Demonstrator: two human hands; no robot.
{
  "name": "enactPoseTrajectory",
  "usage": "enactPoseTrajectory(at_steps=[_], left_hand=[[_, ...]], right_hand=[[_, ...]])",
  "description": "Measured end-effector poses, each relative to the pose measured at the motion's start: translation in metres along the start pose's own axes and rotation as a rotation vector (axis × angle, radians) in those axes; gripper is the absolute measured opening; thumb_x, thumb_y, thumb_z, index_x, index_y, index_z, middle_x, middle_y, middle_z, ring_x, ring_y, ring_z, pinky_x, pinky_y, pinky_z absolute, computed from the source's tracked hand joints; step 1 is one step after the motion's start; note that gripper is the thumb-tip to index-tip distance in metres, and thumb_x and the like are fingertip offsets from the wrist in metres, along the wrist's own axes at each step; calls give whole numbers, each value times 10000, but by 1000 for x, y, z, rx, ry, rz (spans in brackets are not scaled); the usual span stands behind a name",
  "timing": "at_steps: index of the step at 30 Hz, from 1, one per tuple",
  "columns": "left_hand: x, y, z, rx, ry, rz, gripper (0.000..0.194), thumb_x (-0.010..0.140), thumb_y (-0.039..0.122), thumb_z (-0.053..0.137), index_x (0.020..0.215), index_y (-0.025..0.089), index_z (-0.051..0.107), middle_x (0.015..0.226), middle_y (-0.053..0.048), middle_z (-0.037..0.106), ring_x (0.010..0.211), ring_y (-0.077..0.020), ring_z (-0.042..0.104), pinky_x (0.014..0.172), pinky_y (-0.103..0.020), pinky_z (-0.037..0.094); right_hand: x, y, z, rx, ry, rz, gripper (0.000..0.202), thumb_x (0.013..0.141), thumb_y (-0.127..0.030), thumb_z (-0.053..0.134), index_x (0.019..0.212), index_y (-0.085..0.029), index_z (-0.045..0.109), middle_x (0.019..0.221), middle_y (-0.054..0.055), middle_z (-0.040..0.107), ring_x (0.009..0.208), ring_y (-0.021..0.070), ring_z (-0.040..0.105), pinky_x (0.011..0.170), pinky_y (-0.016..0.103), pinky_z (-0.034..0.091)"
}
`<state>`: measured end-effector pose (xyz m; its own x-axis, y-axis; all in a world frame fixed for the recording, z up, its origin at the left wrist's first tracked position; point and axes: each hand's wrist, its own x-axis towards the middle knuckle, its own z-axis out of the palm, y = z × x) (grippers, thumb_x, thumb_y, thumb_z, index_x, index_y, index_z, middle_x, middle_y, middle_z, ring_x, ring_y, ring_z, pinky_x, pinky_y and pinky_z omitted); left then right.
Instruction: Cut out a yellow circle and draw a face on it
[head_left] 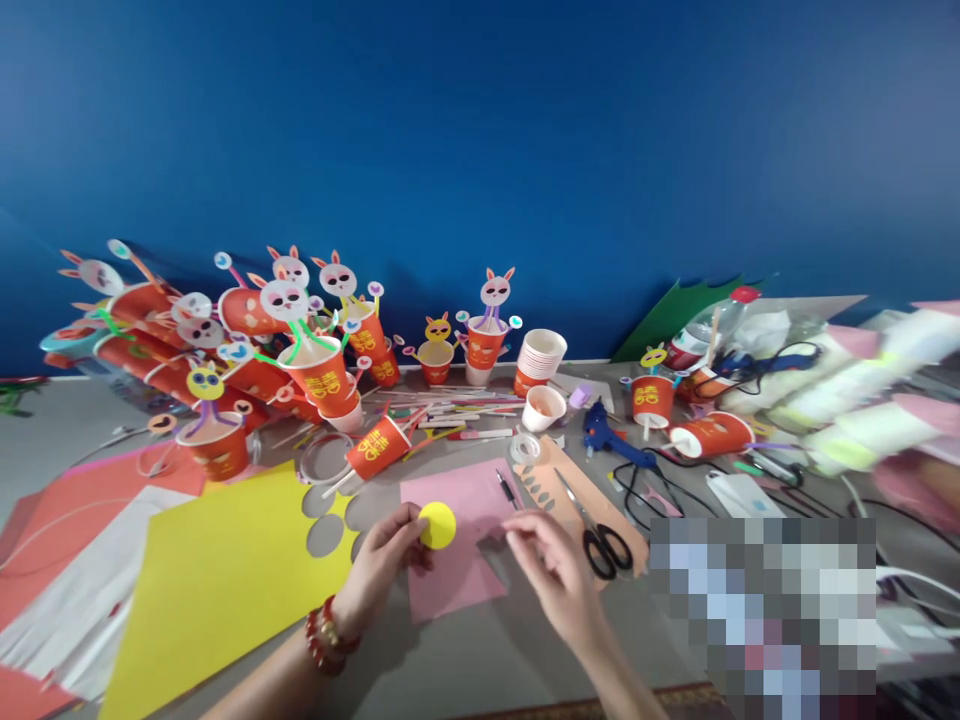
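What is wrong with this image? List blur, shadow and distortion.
Head view: the white-and-pink rolls smear at the right edge; head view: the blue wall darkens toward the top middle; head view: outer edges look stretched, likely by the lens; head view: coarse pixel blocks mask the lower right.

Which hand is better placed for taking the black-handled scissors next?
Probably the right hand: it is nearer the scissors and appears empty, while the left hand holds the yellow circle.

Busy flat grey tabletop (487,650) here: yellow paper sheet (232,560) with round holes, pale pink paper (465,490), blue plastic glue gun (616,442)!
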<state>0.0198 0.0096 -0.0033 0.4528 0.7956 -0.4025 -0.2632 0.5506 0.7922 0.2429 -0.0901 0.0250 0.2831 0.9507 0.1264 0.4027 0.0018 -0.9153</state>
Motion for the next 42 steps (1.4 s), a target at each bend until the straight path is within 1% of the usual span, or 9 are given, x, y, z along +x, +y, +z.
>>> enactPoseTrajectory(at_steps=[4, 8, 12, 15, 18, 22, 27, 33, 42], left_hand=[[7, 3, -5, -181, 112, 87, 278, 760, 416, 779, 797, 191, 620, 763, 12, 666, 668, -130, 644, 702, -267, 560], [13, 9, -10, -282, 103, 43, 136, 822, 315, 675, 868, 187, 664, 968, -75, 721, 940, -220, 691, 907, -405, 568], [14, 13, -9, -295, 50, 12, 157, 831, 295, 689, 917, 163, 682, 1143, -114, 701, 1119, -267, 645, 973, -442, 536], [13, 9, -6, -177, 65, 75, 201, 801, 350, 752, 848, 176, 663, 1008, -69, 707, 996, -239, 670, 877, -375, 558], [10, 1, -5, -76, 61, 106, 252, 771, 389, 794, 806, 178, 662, 861, -23, 686, 827, -184, 661, 754, -277, 540], [5, -4, -4, 46, 12, 116, 267, 793, 418, 787, 820, 166, 706, 836, -24, 688, 767, -160, 621, 711, -228, 494], [0, 3, -2, 338, -116, 233, 291, 890, 443, 681, 867, 156, 727, 978, -70, 701, 895, -207, 617, 811, -263, 493], [-5, 5, 1, 465, -127, 355, 322, 919, 389, 628, 1185, 206, 624, 1106, -93, 686, 906, -216, 660, 785, -303, 551], [-6, 3, -2, 1023, -38, 538, 279, 906, 217, 583, 1180, 230, 633, 861, -30, 707, 725, -176, 646, 688, -253, 494]], right_hand=[[0, -18, 60, 497, -245, 257, 336, 907, -484, 633, 1144, -249, 667, 1179, 89, 710, 1124, 272, 663, 947, 395, 550], [1, -9, 87, 848, -219, 471, 456, 812, -465, 723, 1195, -231, 645, 1251, 123, 692, 1204, 314, 641, 970, 472, 548], [9, 12, 58, 658, 148, 394, 514, 809, -449, 740, 1273, -265, 619, 1419, 111, 597, 1341, 312, 532, 1082, 487, 469], [11, 15, 30, 451, 358, 202, 510, 864, -451, 695, 1329, -279, 578, 1494, 96, 521, 1400, 299, 459, 1134, 471, 415], [7, 4, 26, 354, 146, 139, 385, 910, -451, 643, 1236, -246, 640, 1376, 126, 617, 1247, 301, 598, 1007, 412, 524], [8, -9, 51, 336, -131, 150, 334, 930, -487, 610, 1087, -203, 691, 1076, 115, 737, 950, 261, 701, 793, 327, 577], [17, 0, 69, 386, -154, 163, 381, 897, -551, 638, 977, -180, 657, 819, 45, 679, 708, 187, 647, 625, 262, 531], [15, 16, 67, 395, -185, 178, 373, 930, -530, 605, 1064, -186, 655, 877, 63, 710, 711, 191, 675, 646, 281, 557], [16, 26, 69, 122, -80, 49, 283, 943, -378, 587, 1113, -175, 687, 1001, 124, 758, 913, 266, 723, 810, 362, 589]])
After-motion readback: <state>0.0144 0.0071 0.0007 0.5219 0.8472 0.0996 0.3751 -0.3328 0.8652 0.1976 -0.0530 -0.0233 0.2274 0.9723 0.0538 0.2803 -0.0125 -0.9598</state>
